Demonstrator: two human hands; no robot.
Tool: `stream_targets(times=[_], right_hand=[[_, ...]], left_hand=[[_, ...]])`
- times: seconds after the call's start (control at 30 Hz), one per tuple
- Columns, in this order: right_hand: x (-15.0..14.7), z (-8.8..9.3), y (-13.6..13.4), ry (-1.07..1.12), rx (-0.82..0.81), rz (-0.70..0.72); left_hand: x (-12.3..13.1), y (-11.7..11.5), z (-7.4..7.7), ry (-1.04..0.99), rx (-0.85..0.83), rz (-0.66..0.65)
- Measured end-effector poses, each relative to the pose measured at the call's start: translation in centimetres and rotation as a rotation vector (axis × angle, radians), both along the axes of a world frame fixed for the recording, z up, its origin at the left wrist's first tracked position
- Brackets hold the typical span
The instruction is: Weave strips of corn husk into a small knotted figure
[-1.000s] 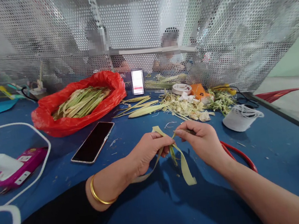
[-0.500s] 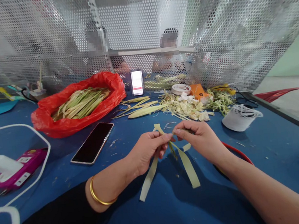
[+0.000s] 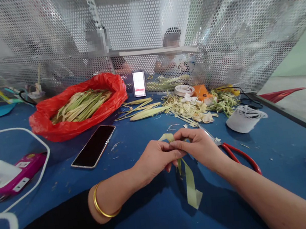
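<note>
My left hand (image 3: 155, 159) and my right hand (image 3: 200, 147) meet over the blue table (image 3: 144, 214), fingertips pinched together on a pale green leaf strip (image 3: 190, 183). The strip loops over the fingers and one end hangs down toward the table. A gold bangle sits on my left wrist. Red-handled scissors (image 3: 240, 157) lie just right of my right hand, partly hidden by it.
A red plastic bag (image 3: 58, 127) of green leaf strips sits at the back left, a dark phone (image 3: 95, 146) in front of it. Leaf scraps (image 3: 189, 109), a white roll (image 3: 243, 120) and a pink charger (image 3: 21, 174) with white cable lie around. Perforated metal screens stand behind.
My hands have come closer together. The second loose end of the strip, which hung down to the left, is no longer seen; only one end hangs. The scissors now show more.
</note>
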State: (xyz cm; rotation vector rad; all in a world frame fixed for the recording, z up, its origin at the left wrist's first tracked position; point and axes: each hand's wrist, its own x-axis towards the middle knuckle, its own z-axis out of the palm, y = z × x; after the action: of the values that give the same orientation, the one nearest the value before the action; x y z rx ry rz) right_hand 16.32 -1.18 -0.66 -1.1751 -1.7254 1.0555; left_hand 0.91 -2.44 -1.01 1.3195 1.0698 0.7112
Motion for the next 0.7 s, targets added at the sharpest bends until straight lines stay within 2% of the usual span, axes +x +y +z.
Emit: stream_targets(times=[0.13,0.27,0.43,0.53,0.6,0.7], right_hand=[[0.0,-0.3,-0.1,0.051,-0.007,-0.066],[-0.2,-0.4,-0.5,0.037,0.022,-0.127],[-1.0,-0.6,-1.0,0.017,0.097,-0.146],[-0.9,-0.8,-0.6,0.001,0.089,-0.129],[-0.4,-0.7,-0.1,-0.043,0.161,-0.137],[0.8,0.2,0.5,-0.157,0.401,-0.237]], left_hand=[[0.1,-0.1,-0.1,-0.006,-0.039,0.004],[0.0,-0.2,0.2,0.026,-0.007,-0.05],[-0.2,-0.2,0.0,0.063,0.014,-0.116],[0.0,-0.1,-0.1,0.049,-0.019,-0.096],[0.1,-0.1,0.0,-0.005,-0.057,-0.043],[0.0,0.3,0.3,-0.125,-0.127,0.075]])
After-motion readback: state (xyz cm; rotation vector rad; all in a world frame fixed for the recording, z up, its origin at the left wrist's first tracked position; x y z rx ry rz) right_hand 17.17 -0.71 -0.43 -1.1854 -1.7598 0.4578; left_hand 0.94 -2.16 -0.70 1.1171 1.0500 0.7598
